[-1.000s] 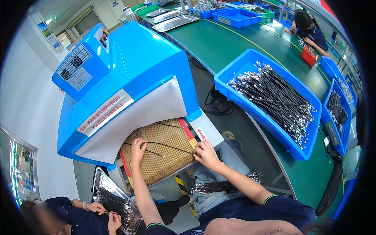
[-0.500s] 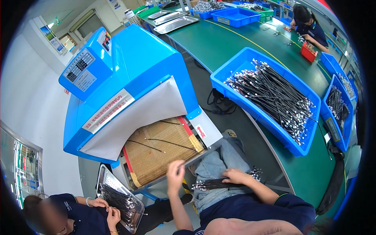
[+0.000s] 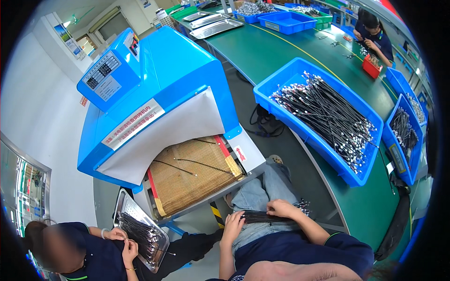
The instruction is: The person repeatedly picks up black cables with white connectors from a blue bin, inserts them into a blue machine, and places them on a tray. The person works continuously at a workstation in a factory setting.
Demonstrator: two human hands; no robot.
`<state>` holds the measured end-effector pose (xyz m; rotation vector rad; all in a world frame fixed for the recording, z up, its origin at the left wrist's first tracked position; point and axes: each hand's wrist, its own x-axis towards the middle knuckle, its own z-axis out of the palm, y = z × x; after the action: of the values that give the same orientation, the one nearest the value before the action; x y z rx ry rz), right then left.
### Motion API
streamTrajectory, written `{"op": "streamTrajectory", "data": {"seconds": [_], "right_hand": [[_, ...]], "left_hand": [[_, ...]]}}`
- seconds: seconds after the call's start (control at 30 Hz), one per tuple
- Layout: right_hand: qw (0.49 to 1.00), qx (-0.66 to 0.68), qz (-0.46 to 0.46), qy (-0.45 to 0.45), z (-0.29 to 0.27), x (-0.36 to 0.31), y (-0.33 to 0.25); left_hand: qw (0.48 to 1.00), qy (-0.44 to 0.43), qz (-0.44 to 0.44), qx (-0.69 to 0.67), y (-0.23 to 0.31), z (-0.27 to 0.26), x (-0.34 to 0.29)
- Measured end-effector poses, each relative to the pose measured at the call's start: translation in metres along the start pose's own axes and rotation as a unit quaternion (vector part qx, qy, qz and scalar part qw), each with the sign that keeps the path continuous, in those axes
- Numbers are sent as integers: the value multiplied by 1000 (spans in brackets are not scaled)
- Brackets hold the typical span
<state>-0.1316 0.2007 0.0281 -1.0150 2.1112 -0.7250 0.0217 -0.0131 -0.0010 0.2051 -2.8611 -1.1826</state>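
Observation:
A bundle of thin black cables (image 3: 259,217) with small light connectors at the ends lies across my lap. My left hand (image 3: 232,226) is closed round the bundle's left end. Over its right part, my right hand (image 3: 282,209) has curled fingers on the cables, close to the cluster of connectors; the fingertips are partly hidden. In front of me, a few single black cables (image 3: 202,165) lie apart on the tan mesh conveyor belt (image 3: 187,196) of a blue machine (image 3: 183,61).
Right of me, a large blue bin (image 3: 262,96) full of similar cables sits on a green worktable (image 3: 243,49). At lower left, a seated co-worker (image 3: 77,248) handles cables over a metal tray (image 3: 123,199). Another co-worker (image 3: 375,40) sits far right beside a red box (image 3: 371,68).
My left hand has come down from beside the belt's edge onto the left end of the cable bundle. My right hand stays on the bundle. The view has shifted slightly.

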Motion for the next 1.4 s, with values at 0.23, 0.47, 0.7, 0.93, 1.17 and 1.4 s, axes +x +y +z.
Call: {"op": "streamTrajectory", "data": {"seconds": [0.23,0.47,0.7,0.93,1.17,1.4], "right_hand": [[993,105,-11,48,-10,-9,-10],[990,125,-38,45,-28,-15,-27],[990,124,-43,46,-35,-14,-31],[986,65,-134,75,-18,-2,-49],[985,24,-146,93,-22,-3,-47],[975,68,-204,61,-22,-2,-43]], "left_hand": [[998,48,-20,-21,12,-7,7],[992,124,-10,3,24,-27,10],[995,68,-4,-71,19,-34,5],[994,10,49,-94,56,-21,18],[994,-11,23,-108,60,-23,21],[969,-91,-41,-228,63,-32,20]]}}
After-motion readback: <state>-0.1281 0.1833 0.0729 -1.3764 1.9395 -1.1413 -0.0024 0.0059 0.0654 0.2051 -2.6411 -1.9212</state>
